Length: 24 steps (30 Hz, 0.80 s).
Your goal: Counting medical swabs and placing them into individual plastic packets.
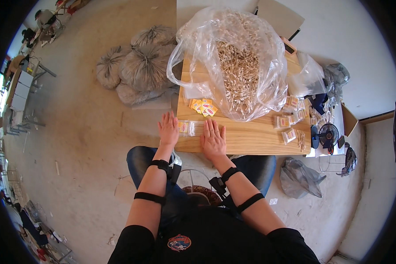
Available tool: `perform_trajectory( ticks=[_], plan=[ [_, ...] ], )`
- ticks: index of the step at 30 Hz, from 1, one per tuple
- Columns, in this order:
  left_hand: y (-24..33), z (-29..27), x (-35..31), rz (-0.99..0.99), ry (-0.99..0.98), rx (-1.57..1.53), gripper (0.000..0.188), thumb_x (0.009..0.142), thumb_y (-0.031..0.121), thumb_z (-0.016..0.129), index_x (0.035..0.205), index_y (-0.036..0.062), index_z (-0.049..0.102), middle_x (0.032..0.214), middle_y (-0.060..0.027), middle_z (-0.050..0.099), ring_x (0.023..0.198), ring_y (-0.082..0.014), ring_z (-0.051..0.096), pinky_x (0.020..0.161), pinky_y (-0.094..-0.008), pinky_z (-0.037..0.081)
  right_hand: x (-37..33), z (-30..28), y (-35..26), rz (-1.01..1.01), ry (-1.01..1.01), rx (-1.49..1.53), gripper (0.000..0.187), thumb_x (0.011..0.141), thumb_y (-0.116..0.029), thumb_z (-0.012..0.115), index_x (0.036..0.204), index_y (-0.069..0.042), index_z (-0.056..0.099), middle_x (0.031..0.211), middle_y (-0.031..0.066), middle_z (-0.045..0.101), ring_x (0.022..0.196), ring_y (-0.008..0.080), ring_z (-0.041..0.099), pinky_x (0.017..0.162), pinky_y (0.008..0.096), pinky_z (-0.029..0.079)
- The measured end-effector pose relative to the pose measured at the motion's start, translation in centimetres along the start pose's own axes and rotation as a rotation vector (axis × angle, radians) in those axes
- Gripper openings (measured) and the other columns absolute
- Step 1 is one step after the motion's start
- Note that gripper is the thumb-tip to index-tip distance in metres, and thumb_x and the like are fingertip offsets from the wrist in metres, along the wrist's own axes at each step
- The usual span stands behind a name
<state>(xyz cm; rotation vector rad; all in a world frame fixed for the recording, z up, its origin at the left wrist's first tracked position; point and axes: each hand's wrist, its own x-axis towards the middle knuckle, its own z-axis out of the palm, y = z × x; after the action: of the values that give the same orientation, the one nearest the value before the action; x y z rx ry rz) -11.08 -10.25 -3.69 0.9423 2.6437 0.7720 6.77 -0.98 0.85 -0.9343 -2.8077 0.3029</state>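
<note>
A flat clear packet of cotton swabs (194, 128) with a yellow card at its left end lies near the table's left front edge. My left hand (167, 130) is at the packet's left end, fingers stretched out and slightly spread. At its other end my right hand (213, 140) lies flat with fingers extended. Neither hand grips anything. Just beyond them sits a small pile of yellow and orange cards (203, 107). A large open clear plastic bag (268, 83) full of loose cotton swabs (238, 72) takes up the back of the table.
Several filled small packets (288, 136) and a few loose swabs (301, 140) are at the wooden table's (251, 140) right. A small fan (328, 134) stands beyond its right edge. Stuffed grey bags (147, 66) sit on the floor at left; a grey plastic bag (300, 177) lies at right.
</note>
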Motion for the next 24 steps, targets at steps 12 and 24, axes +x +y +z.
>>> perform_trajectory(
  ticks=[12, 24],
  plan=[
    [-0.1, 0.4, 0.1, -0.001, -0.064, -0.071, 0.057, 0.105, 0.044, 0.016, 0.150, 0.0133, 0.033, 0.152, -0.0148, 0.037, 0.145, -0.0327, 0.024, 0.116, -0.0574, 0.012, 1.4, 0.8, -2.3, -0.035, -0.053, -0.005, 0.061, 0.096, -0.030, 0.046, 0.150, -0.005, 0.031, 0.157, 0.0095, 0.030, 0.146, 0.0258, 0.025, 0.118, 0.0524, 0.013],
    [-1.9, 0.2, 0.5, -0.082, 0.172, -0.382, 0.047, 0.104, 0.040, 0.035, 0.127, 0.0039, 0.055, 0.125, -0.0232, 0.058, 0.118, -0.0389, 0.053, 0.099, -0.0471, 0.042, 0.8, -0.3, -0.2, -0.132, 0.000, 0.111, 0.071, 0.091, -0.038, 0.055, 0.146, 0.002, 0.034, 0.155, 0.0173, 0.031, 0.146, 0.0294, 0.023, 0.119, 0.0502, 0.016]
  ],
)
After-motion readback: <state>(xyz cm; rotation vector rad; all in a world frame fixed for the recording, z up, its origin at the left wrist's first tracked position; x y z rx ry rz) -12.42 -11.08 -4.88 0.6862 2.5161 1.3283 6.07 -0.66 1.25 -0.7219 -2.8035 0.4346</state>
